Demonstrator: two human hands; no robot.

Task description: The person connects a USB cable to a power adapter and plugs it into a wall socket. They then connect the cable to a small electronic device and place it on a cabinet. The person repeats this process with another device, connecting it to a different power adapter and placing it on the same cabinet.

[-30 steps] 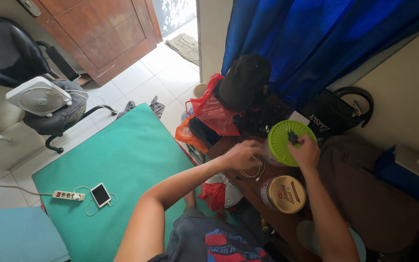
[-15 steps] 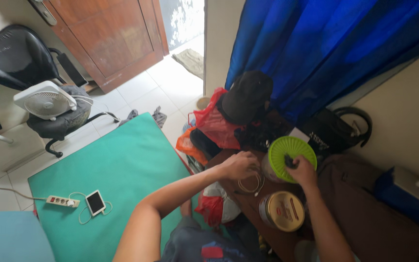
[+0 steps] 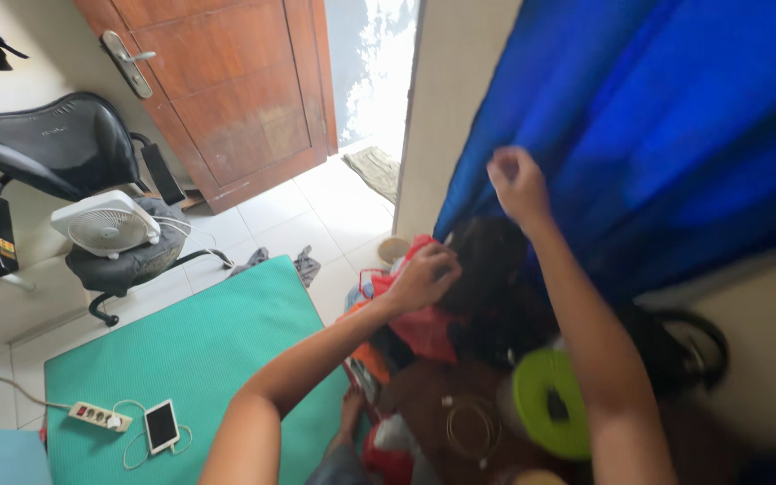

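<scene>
My right hand (image 3: 514,182) is raised against the blue curtain (image 3: 666,135), fingers closed on a fold of it. My left hand (image 3: 424,275) reaches to the edge of a black cap (image 3: 494,260) that sits on a pile above a red plastic bag (image 3: 426,330), with its fingers curled on the cap's rim. Lower down on the brown table lie a round green lid (image 3: 545,415) with a small dark thing on it and a coiled white cable (image 3: 471,427). Both are free of my hands. The picture is blurred by motion.
A green mat (image 3: 199,359) covers the floor at left, with a power strip (image 3: 96,416) and a phone (image 3: 162,425) on it. A black chair (image 3: 65,144) carries a white fan (image 3: 105,224). The wooden door (image 3: 226,81) stands open. A dark bag (image 3: 684,350) leans at right.
The view has tilted up. My right hand left the green lid and rose to the curtain. My left hand moved from the cable up to the black cap.
</scene>
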